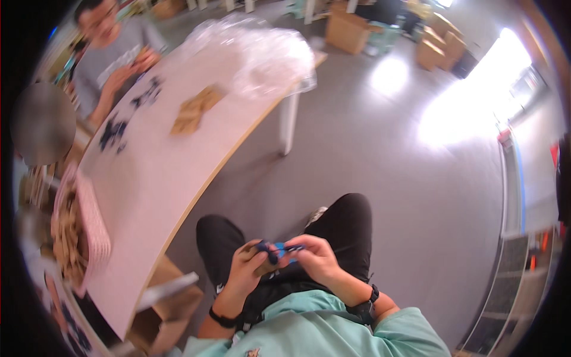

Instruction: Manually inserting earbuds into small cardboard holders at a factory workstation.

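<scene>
Above my lap, my left hand (pixel 244 271) is closed around a small dark blue, rounded piece (pixel 269 252). Close beside it, my right hand (pixel 319 260) pinches a thin dark strip (pixel 294 247) between thumb and fingers. The strip reaches toward the rounded piece; whether the two are joined I cannot tell. Between my hands shows a bit of bright blue (pixel 282 257), partly hidden by the fingers. The parts are too small and blurred to name their kind.
The white table (pixel 156 178) runs along my left. On it are a pink basket (pixel 95 229) of brown pieces, brown packets (pixel 195 110), dark small parts (pixel 113 132) and clear plastic wrap (pixel 256 56). A co-worker (pixel 119 59) handles something across the table. Cardboard boxes (pixel 348 30) stand farther back.
</scene>
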Available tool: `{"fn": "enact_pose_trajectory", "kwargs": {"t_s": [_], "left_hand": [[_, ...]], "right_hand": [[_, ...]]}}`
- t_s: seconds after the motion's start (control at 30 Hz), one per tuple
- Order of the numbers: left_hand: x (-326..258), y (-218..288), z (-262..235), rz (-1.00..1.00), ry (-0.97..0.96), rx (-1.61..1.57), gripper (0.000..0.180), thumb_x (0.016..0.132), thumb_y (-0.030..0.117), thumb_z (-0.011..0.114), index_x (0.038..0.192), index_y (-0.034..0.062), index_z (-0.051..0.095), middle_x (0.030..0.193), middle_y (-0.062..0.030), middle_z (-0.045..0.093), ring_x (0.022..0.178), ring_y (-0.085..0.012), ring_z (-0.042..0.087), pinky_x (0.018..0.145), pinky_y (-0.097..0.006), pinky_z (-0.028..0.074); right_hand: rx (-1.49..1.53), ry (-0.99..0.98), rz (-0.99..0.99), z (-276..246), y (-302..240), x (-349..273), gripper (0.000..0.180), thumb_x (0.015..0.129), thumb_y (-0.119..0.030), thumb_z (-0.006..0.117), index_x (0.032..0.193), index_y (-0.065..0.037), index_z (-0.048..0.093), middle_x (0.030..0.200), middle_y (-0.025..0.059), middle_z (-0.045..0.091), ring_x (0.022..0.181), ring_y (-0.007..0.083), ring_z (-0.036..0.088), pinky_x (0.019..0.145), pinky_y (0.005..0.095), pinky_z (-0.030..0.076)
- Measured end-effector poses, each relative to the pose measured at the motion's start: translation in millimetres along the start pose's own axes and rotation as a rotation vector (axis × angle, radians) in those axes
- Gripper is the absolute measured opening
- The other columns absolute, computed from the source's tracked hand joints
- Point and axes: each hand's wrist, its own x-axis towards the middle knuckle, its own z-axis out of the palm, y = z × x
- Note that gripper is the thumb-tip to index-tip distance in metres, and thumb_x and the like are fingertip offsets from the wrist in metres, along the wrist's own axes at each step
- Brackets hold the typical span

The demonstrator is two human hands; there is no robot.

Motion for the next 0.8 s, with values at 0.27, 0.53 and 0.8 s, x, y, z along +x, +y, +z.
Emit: {"fn": "enact_pose_trajectory", "kwargs": {"t_s": [0.27,0.53,0.8], "left_hand": [[9,13,17,-0.149,0.057,-0.074,0.022,0.096,0.006,0.062,0.117,-0.0003,0.058,0.099,-0.0088,0.067,0.091,-0.0173,0.067,0.083,-0.031,0.056],[12,10,14,-0.091,0.115,0.158,0.018,0.094,0.007,0.066,0.11,-0.0007,0.061,0.097,-0.0049,0.065,0.086,-0.0139,0.066,0.08,-0.029,0.057],[12,17,11,0.003,-0.049,0.283,0.016,0.094,0.006,0.065,0.108,0.0001,0.061,0.097,-0.0029,0.063,0.088,-0.0121,0.064,0.08,-0.024,0.054]], "right_hand": [[-0.544,0.168,-0.131,1,-4,14,0.015,0.093,-0.007,0.063,0.102,0.005,0.065,0.086,0.0117,0.07,0.075,0.021,0.068,0.07,0.0311,0.054],[-1.204,0.036,-0.169,7,-21,32,0.014,0.086,-0.01,0.069,0.093,0.0,0.063,0.074,0.0117,0.061,0.065,0.026,0.059,0.058,0.0331,0.046],[-1.142,0.01,-0.101,6,-18,33,0.017,0.089,-0.013,0.068,0.096,0.001,0.062,0.073,0.0108,0.058,0.064,0.0248,0.056,0.057,0.0335,0.043]]}}
